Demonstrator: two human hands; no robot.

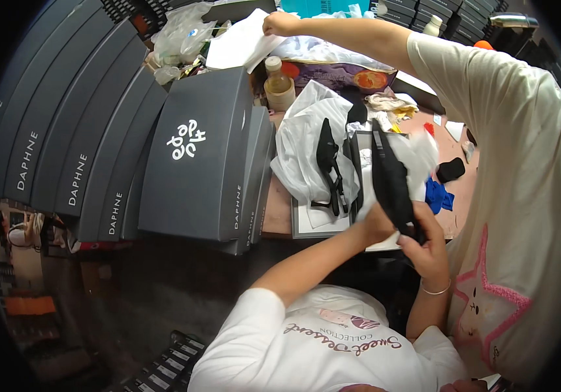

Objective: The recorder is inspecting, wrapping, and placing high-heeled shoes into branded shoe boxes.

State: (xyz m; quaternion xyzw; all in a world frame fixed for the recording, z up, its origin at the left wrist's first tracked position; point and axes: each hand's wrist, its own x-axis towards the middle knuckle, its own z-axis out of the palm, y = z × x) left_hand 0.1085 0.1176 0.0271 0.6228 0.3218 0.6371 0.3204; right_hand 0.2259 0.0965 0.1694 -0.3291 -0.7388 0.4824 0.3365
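My right hand point(429, 245), with a thin bracelet at its wrist, pinches the lower end of a black shoe point(393, 176) held upright in front of me. Close beside it, my left hand point(378, 224) grips the same shoe from the left, its fingers partly hidden and a little blurred. Another black shoe point(327, 147) with thin straps lies on crumpled white tissue paper point(297, 160). The tissue spills over an open shoe box point(319, 228) at the table's front edge. More white paper shows behind the held shoe.
Stacked dark grey shoe boxes point(195, 153) fill the left. A co-worker's arm point(352, 36) reaches across the back, hand on white paper point(234, 49); their body stands close on my right. A bottle point(279, 85), blue cloth point(438, 196) and black scrap point(450, 170) lie about the table point(453, 225).
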